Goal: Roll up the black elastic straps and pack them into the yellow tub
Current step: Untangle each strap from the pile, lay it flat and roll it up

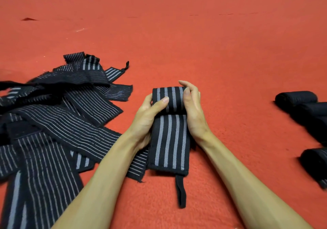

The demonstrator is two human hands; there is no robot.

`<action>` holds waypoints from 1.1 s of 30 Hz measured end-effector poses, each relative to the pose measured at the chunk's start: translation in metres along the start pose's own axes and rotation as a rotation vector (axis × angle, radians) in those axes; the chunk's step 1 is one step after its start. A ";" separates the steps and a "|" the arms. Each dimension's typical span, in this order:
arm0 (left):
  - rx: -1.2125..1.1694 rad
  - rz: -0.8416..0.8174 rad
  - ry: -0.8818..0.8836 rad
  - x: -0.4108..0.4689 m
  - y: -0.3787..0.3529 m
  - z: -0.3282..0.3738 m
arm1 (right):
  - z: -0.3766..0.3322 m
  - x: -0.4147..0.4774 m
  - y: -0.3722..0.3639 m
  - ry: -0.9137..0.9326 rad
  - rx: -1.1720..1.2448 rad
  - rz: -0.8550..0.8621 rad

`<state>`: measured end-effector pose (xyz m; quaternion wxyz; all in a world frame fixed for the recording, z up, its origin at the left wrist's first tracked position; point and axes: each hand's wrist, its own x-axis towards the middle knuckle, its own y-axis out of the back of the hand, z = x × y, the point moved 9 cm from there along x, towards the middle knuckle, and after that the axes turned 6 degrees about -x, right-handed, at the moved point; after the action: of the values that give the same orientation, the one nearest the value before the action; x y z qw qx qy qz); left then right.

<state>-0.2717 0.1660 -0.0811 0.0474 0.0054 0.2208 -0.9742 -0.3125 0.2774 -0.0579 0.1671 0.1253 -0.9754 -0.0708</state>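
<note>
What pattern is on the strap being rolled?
Black with four grey lengthwise stripes on the strap, clearest in the head view.

No readable text, label, brand name, number or sign is showing anywhere in this view. The black straps (58, 122) are carrying only plain grey stripes, with no printing or tag lettering that can be made out. The red cloth surface (194, 42) is likewise showing no writing.
</note>
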 end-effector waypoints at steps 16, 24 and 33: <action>0.247 -0.043 -0.193 0.000 -0.003 0.008 | 0.016 0.005 0.008 -0.157 0.210 -0.036; 0.075 0.011 -0.002 0.007 0.003 -0.011 | 0.010 0.001 -0.004 -0.106 0.228 -0.130; 0.035 0.035 -0.082 0.011 0.004 -0.006 | 0.027 0.006 -0.005 -0.131 0.091 -0.041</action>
<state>-0.2820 0.1641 -0.0883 0.0736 -0.0298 0.2015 -0.9763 -0.3263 0.2736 -0.0821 0.0957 0.1477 -0.9837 -0.0378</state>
